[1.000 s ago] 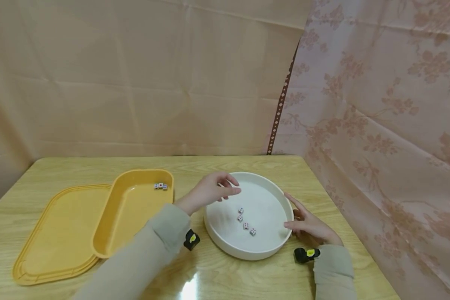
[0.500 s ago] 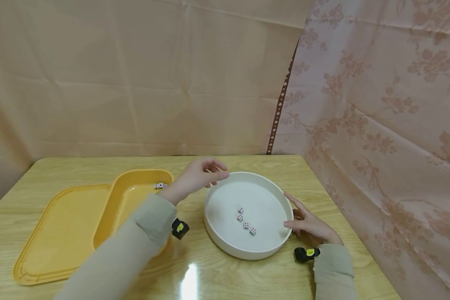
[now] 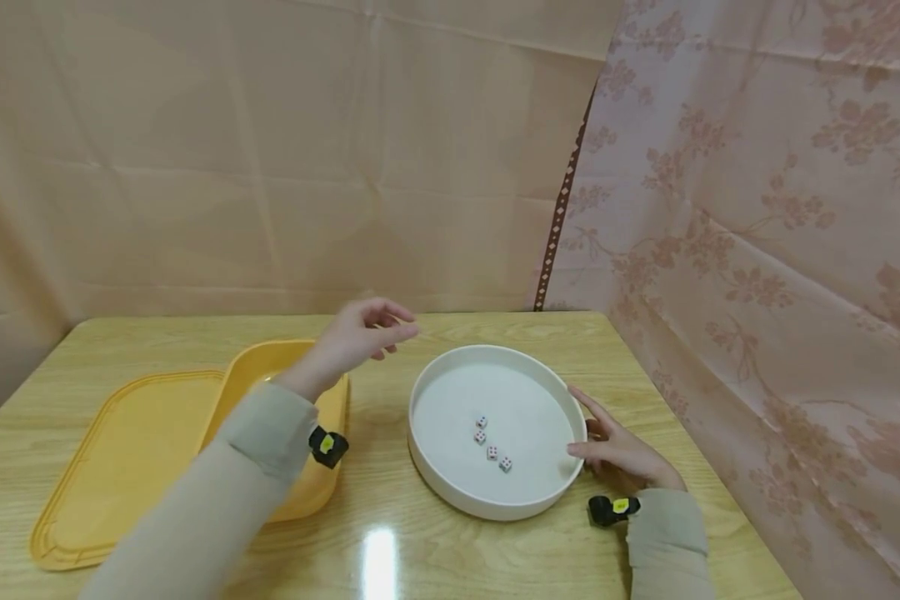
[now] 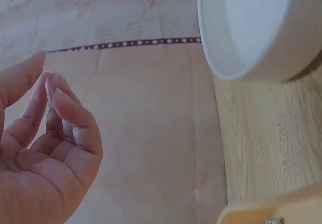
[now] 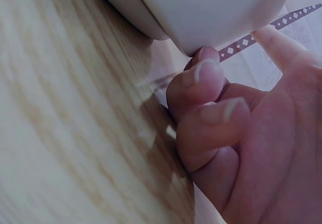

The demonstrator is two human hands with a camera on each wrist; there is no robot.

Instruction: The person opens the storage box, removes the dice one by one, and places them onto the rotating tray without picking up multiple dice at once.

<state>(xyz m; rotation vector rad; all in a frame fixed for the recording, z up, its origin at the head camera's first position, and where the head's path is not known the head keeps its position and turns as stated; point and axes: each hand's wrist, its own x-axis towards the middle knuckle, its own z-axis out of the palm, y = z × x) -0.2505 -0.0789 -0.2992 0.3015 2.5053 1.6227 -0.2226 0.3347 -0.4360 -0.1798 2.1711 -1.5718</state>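
Observation:
My left hand point(image 3: 352, 337) hovers above the back of the table, between a yellow plastic box point(image 3: 315, 492) and a round white tray point(image 3: 457, 387). Its fingers curl loosely with nothing between them, as the left wrist view shows too. My right hand point(image 3: 624, 450) grips the tray at its right side, thumb over the rim and other fingers against the outer wall. Inside the tray lie several white dice point(image 3: 492, 452) in a slanting row. My left forearm covers part of the box; a die point(image 4: 274, 221) shows within it at the bottom of the left wrist view.
A flat yellow lid point(image 3: 135, 467) lies to the left of the box, partly beneath it. The wooden table point(image 3: 435, 558) ends at a beige cloth point(image 3: 195, 233) behind and a floral cloth point(image 3: 765, 333) on the right.
My left hand has moved left and back, away from over the white tray, and its arm now hides the dice in the yellow box. The right hand and tray have stayed put.

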